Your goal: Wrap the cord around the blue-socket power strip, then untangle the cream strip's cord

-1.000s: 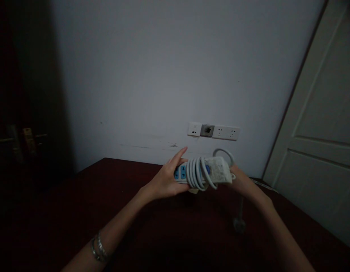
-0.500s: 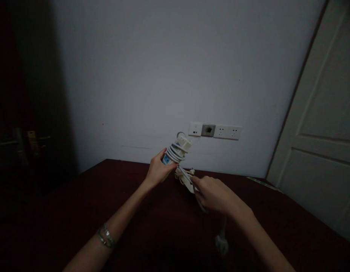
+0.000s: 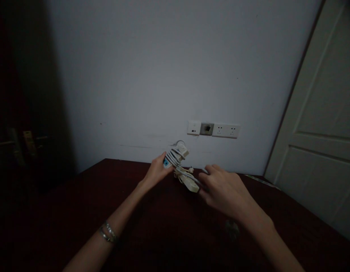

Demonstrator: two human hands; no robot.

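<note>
Partly inside left hand [image 3: 156, 172], power strip [image 3: 181, 150]

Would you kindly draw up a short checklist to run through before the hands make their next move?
1. Left hand gripping the power strip: ok, it holds the lower end.
2. Right hand holding the cord: ok, a length runs from the strip to its fingers.
3. Cord wrapped around the strip: ok, several turns show.
4. Cord clear of the second strip lying behind: cannot tell, it crosses in front in this view.
5. Plug off the table: cannot tell, too dark and blurred.
6. Light on the table: not ok, much of it is in deep shadow.
</note>
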